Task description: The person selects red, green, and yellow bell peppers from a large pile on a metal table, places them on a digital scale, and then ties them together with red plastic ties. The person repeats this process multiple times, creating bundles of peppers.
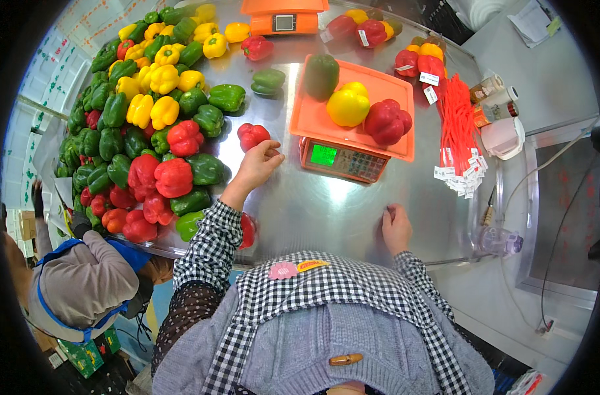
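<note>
My left hand [258,164] is over the steel table just below a small red bell pepper [252,137], fingers loosely bent and apart; whether a fingertip touches the pepper I cannot tell. My right hand [396,229] rests near the table's front edge, fingers curled in, with no object visible in it. Between and beyond the hands stands an orange digital scale [347,160] with a lit green display. Its orange tray [305,116] bears a green bell pepper [321,77], a yellow bell pepper [349,104] and a dark red bell pepper [388,122].
A big heap of green, yellow and red peppers [174,177] covers the left side. Bundled peppers with labels [431,66], red mesh nets [456,123], jars [486,89] and a knife [488,210] lie right. Another orange scale [285,23] stands at the back. A co-worker [83,281] is at left.
</note>
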Demonstrator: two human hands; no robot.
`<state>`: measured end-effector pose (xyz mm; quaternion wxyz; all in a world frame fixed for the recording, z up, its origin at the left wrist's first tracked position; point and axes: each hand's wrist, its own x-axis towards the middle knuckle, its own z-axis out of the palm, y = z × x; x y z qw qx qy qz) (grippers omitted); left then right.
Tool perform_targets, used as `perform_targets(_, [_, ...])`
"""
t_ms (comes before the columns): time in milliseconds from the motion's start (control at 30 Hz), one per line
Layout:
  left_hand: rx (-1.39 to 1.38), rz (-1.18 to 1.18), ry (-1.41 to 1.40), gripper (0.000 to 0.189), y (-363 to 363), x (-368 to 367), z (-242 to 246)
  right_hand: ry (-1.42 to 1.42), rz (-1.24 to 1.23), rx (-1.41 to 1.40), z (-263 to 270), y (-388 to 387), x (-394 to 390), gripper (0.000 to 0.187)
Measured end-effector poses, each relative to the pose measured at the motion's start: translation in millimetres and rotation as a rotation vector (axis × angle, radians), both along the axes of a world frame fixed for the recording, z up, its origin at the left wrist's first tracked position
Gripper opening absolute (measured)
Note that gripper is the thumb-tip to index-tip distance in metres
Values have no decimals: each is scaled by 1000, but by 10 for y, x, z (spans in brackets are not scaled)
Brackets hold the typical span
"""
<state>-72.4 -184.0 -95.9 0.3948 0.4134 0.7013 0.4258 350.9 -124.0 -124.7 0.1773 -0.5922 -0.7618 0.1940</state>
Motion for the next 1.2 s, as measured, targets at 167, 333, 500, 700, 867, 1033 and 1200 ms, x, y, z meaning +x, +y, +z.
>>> perform_targets(167, [32, 39, 152, 42, 38, -130, -339, -17, -36, -96, -13, 1, 6, 24])
perform_targets(333, [111, 107, 329, 37, 248, -484, -567, 27, 15, -117, -76, 74, 76, 20])
perform_targets(500, [79, 117, 245, 37, 581, -1100, -717, 97, -25, 31, -95, 694, 365, 18])
perform_targets(700, [56, 139, 134, 26, 674, -1335, -731, -84, -253, 222, 61, 1631, 639, 34])
perform_targets(867, [73, 142, 9, 27, 428, -1003, -223, -254, -259, 31, 47, 1724, 528, 31])
perform_targets(1033, [133, 87, -68, 29, 34, -296, 305, -203, -49, 163, -112, 1165, 285, 17])
perform_targets(1200, [94, -95, -99, 28, -123, 310, 546, 18, -79, 177, -29, 852, 255, 17])
